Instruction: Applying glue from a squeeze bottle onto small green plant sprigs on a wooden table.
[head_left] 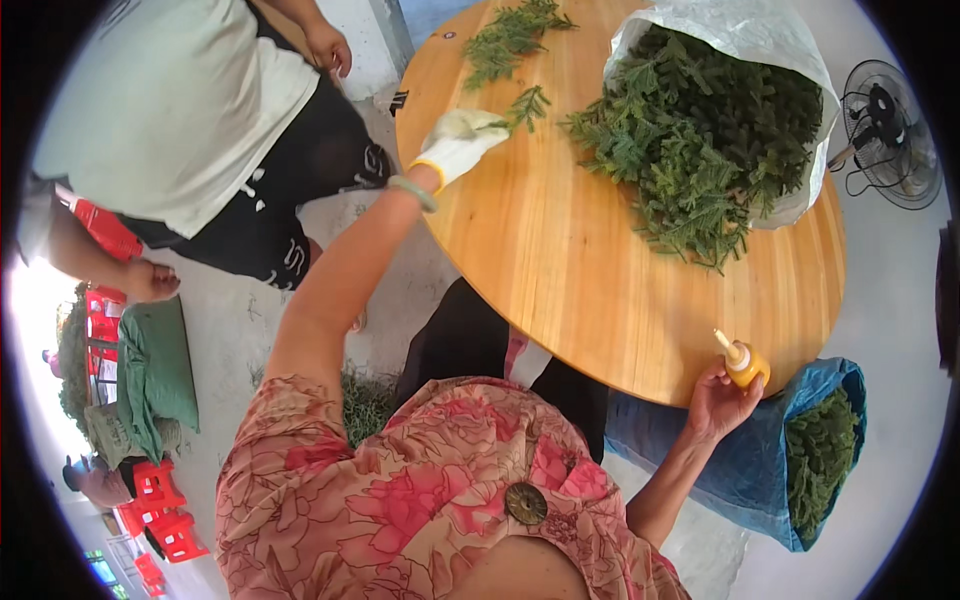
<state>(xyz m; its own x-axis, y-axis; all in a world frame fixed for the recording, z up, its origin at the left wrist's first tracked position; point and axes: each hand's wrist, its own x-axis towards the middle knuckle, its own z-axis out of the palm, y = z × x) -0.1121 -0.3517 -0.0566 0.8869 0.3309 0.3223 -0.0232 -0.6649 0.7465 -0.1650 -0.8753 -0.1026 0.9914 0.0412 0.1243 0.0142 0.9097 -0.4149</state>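
Note:
My left hand [465, 142], in a white work glove with a yellow cuff, reaches over the far left of the round table. Its fingers are closed on the stem end of a small green conifer sprig [528, 108]. At the near right edge of the table, my bare right hand [722, 402] is wrapped round a yellow squeeze bottle [745, 364]. The bottle's narrow nozzle tilts up and to the left. Beyond my left hand, several more sprigs [500, 45] lie loosely on the wood.
On the round wooden table [560, 270], a large white sack [780, 30] spills green branches [690, 140]. A blue sack [720, 480] of branches stands below the right edge. A black fan [885, 125] is at the far right. Another person [200, 110] stands at the left, near red stools [160, 490].

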